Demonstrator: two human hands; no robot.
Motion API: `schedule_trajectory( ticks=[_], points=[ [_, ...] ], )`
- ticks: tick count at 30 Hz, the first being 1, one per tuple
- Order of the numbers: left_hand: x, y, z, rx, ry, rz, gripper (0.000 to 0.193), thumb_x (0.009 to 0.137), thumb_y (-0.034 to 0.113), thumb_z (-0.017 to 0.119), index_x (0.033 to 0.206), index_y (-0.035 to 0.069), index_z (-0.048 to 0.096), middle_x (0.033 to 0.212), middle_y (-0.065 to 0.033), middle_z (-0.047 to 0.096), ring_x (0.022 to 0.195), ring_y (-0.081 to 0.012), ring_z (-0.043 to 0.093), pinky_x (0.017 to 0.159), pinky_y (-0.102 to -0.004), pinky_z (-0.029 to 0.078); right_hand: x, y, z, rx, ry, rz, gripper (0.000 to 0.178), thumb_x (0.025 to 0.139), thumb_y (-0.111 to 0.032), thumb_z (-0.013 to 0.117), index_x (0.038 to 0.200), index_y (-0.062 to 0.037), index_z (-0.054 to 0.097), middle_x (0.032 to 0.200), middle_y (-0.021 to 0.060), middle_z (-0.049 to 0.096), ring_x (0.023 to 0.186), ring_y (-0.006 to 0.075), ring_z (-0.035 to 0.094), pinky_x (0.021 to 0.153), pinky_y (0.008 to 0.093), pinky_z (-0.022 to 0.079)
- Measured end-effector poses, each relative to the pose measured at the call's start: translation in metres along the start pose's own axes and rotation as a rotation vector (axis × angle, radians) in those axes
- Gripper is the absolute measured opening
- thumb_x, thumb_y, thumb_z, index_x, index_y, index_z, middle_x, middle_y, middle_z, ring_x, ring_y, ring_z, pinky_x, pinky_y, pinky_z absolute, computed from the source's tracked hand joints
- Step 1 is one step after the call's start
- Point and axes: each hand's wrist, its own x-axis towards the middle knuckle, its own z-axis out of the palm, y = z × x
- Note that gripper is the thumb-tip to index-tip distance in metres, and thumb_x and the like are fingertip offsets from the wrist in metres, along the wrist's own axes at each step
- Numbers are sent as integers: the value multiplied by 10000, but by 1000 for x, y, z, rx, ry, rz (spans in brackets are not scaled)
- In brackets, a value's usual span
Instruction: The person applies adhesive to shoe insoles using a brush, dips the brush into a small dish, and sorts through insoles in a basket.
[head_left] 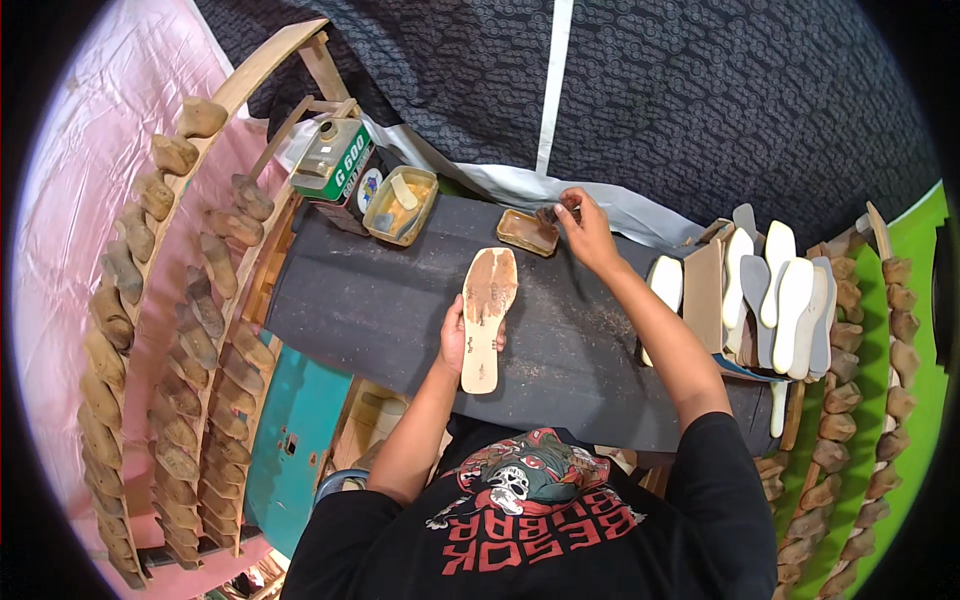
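My left hand (454, 337) grips a cream shoe insole (483, 340) by its middle, upright above the table. The upper, wider half of the insole is coated brown, while the heel end stays pale with small dark markings. Off to the right, my right hand (588, 232) pinches a dark brown wad (550, 213), perhaps a cloth or sponge; its kind is unclear. Just below that wad is a small shallow tray (518, 240) with a brown layer inside.
A dark-covered table (400, 310) lies before me, dusted with brown crumbs. At its left stand a green-topped metal can (335, 160) and a tub (418, 232) holding a pale spatula-like piece. To the right, a cardboard box (706, 295) holds several insoles. Racks of wooden shoe lasts (125, 270) flank both sides.
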Motion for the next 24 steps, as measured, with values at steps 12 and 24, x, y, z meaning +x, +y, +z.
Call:
schedule_trajectory(
  ticks=[12,24],
  points=[
    [-20,7,-8,21,33,53,720,1019,655,338,1257,42,631,812,-145,652,646,-257,651,606,-367,565,1,31,20,-63,-5,30,197,980,-138,657,1090,20,611,990,190,711,897,319,705,815,399,539],
    [9,-21,18,94,-63,-92,685,1026,637,360,1329,67,589,855,-135,645,633,-253,620,589,-380,537,-48,-61,-38,87,-55,-137,206,1002,-158,640,1127,-8,578,936,132,674,844,231,671,775,358,527]
  ],
)
